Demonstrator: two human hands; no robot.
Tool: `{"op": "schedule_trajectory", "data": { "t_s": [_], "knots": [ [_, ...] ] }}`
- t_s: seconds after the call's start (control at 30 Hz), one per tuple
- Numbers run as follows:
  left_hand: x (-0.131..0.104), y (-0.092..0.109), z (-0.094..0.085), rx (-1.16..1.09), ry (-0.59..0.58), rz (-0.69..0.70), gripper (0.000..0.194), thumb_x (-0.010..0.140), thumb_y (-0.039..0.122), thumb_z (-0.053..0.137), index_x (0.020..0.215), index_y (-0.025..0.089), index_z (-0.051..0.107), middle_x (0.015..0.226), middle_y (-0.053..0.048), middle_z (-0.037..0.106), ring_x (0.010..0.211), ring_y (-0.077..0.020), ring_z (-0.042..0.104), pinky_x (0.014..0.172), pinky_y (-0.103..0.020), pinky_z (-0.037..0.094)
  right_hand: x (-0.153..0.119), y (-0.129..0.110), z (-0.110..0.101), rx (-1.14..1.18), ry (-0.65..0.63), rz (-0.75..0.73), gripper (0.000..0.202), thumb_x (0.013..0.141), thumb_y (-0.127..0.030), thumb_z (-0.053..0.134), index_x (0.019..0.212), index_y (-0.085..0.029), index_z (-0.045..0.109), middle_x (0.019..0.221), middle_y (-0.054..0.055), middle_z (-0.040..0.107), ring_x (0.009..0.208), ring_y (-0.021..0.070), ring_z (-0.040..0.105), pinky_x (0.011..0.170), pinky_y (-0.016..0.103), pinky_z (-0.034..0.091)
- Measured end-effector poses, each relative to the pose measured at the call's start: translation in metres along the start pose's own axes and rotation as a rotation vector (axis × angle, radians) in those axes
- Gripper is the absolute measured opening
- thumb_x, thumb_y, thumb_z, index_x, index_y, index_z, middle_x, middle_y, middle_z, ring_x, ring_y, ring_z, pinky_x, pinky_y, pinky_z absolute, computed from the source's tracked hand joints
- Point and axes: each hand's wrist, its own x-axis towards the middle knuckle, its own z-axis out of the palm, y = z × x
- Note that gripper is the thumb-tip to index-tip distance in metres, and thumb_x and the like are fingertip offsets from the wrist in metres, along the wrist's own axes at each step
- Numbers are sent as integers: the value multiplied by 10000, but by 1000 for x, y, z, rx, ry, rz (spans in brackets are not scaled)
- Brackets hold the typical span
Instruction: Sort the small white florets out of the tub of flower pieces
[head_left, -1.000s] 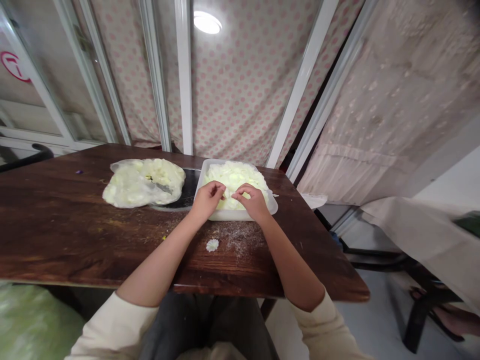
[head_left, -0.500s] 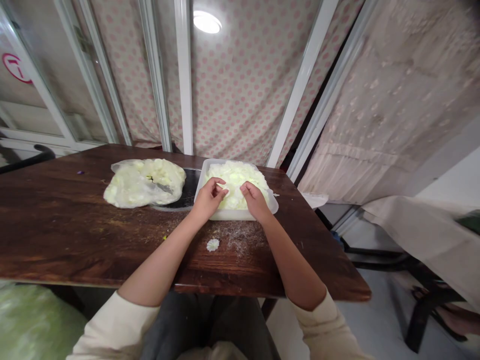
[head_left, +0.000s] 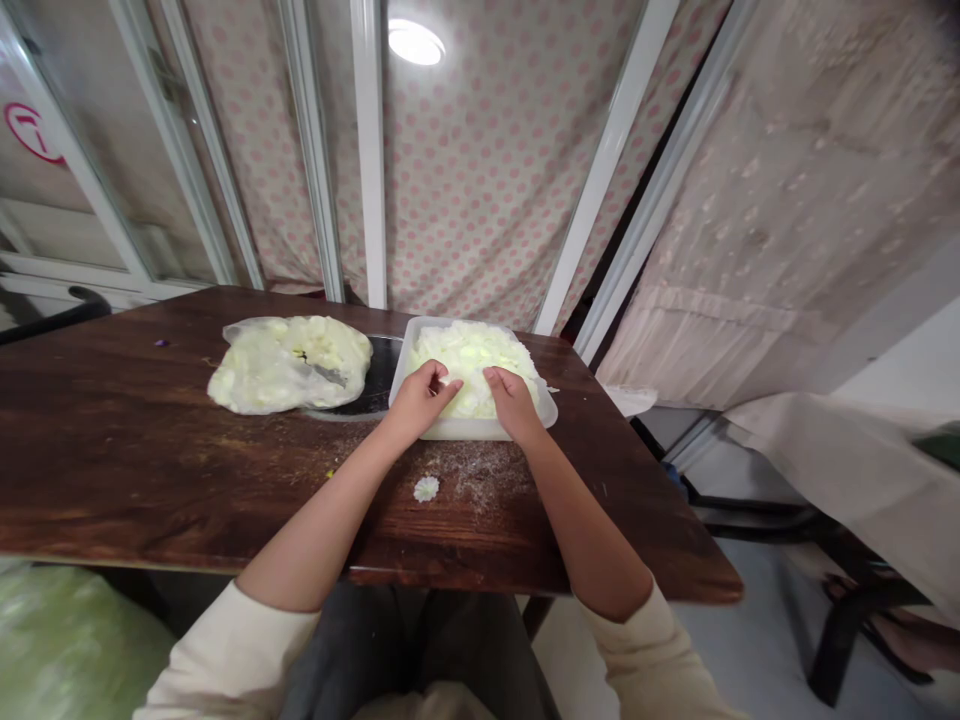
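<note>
A white plastic tub [head_left: 442, 430] on the dark wooden table holds a heap of pale yellow-green pieces [head_left: 476, 345]. Over the tub's near left part is my left hand [head_left: 424, 398], its thumb and fingers curled towards each other. My right hand [head_left: 512, 397] is over the right part, thumb and index finger pressed together. Whatever either hand pinches is too small and pale against the heap to make out. A clear plastic bag [head_left: 259, 375] with similar pale pieces lies left of the tub. One small white ruffled piece [head_left: 426, 489] rests in front of the tub.
The brown table [head_left: 150, 460] has crumbs near its middle and a dark flat panel [head_left: 379, 375] between bag and tub. A large green-filled bag [head_left: 67, 640] stands at lower left. Black chair parts [head_left: 840, 630] and a cloth-covered surface [head_left: 847, 455] are at right.
Both hands have shifted slightly over the tub, and the left fingertips sit a little lower and further right. The tub and the bag have not moved.
</note>
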Motion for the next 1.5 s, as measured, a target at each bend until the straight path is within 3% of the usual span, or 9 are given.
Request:
{"op": "schedule_trajectory", "data": {
  "t_s": [0.13,0.27,0.33,0.6,0.8,0.93,1.2,1.37,1.5],
  "knots": [
    [0,4,-1,10,-22,31,196,734,339,596,705,166,508,627,33,461,569,-98,414,560,-237,332,1,1,1,-29,56,20,352,822,-434,400,564,-202,344,539,-46,298,539,104,312,537,248,274],
    [1,3,0,-1,-2,81,162,677,294,663,715,159,581,766,-18,556,678,-127,505,618,-249,383,2,4,2,1,116,25,228,772,-381,495,683,-177,541,660,-1,522,633,127,455,606,253,353],
    [1,3,0,-12,-13,90,153,654,268,686,663,158,580,755,-18,552,680,-127,510,623,-249,389,3,4,2,8,141,23,198,758,-361,517,708,-175,562,739,19,568,697,140,494,651,261,376],
    [0,5,0,-15,-21,99,274,609,219,729,517,154,479,618,19,475,582,-104,445,587,-245,357,2,7,1,-42,134,30,286,818,-408,425,622,-206,370,585,-48,362,577,107,365,575,241,322],
    [0,5,0,-2,-55,115,124,704,221,650,610,159,597,728,-25,579,694,-138,527,674,-268,393,2,6,0,-41,91,32,329,858,-440,330,620,-213,321,588,-41,311,575,112,335,553,246,294],
    [0,6,0,28,-40,85,156,648,216,702,591,155,571,696,-17,567,662,-131,513,653,-264,391,1,3,0,-45,94,35,349,853,-446,345,599,-213,293,570,-43,292,553,109,307,539,251,270],
    [-1,5,0,82,-1,75,333,583,280,758,545,164,448,601,26,481,581,-106,438,583,-245,348,-1,0,0,-62,102,18,383,843,-455,388,568,-209,285,539,-51,287,530,99,295,528,248,259],
    [0,1,0,63,122,111,214,647,278,709,646,162,529,695,5,523,618,-108,464,592,-240,368,-2,1,4,-87,162,-5,356,843,-434,401,578,-208,330,537,-49,318,533,103,332,534,244,289],
    [1,0,0,15,117,113,157,660,268,692,678,153,587,747,-17,549,638,-113,490,601,-245,381,0,6,8,-113,117,-75,182,807,-366,474,747,-198,510,706,-4,504,663,132,460,619,260,366]
  ]
}}
